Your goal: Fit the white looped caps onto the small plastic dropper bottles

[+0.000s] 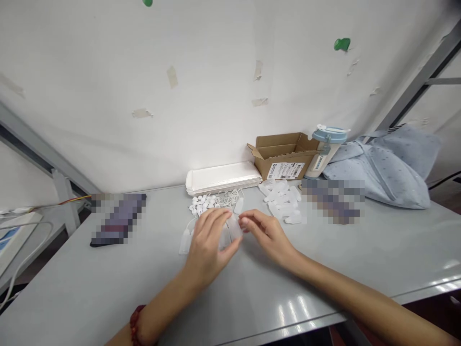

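My left hand (210, 241) and my right hand (267, 234) meet at the middle of the grey table (108, 288). Both pinch a small translucent plastic bottle (233, 229) held between their fingertips. A few similar finished pieces (185, 241) lie just left of my left hand. Behind my hands sits a pile of small white caps (200, 203) and thin white loops (230, 196). To the right of those lies a heap of translucent small bottles (283, 199).
A flat white tray (223, 178) leans by the wall. An open cardboard box (284, 154), a lidded drink cup (326, 149) and a pale blue cloth bag (389, 166) stand at the back right. A dark flat object (118, 218) lies at left, cables (43, 206) beyond.
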Motion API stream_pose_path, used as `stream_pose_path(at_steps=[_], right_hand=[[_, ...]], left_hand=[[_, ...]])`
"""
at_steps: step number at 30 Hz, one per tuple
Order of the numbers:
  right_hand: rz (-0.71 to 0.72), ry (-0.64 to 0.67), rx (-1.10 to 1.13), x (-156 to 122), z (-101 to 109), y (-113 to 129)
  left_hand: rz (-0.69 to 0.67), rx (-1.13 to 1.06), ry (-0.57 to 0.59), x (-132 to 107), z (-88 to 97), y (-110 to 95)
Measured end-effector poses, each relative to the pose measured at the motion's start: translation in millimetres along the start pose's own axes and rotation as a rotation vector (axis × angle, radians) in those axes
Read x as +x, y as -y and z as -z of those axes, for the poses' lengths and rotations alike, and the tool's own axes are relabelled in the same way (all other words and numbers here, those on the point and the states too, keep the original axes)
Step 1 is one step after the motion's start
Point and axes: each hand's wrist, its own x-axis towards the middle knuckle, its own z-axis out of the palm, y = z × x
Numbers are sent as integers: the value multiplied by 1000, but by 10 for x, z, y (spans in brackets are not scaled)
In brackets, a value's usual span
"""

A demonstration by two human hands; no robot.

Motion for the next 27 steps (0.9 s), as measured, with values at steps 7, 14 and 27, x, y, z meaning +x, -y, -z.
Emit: stream_pose_path(at_steps=[7,14,27], right_hand=[[314,283,-650,269,262,-319],[380,232,-846,277,258,-283],[189,188,-1031,312,383,-273]], left_hand=[[195,-92,1,91,75,169],[194,-134,192,129,-64,115],[141,16,405,82,-233,68]])
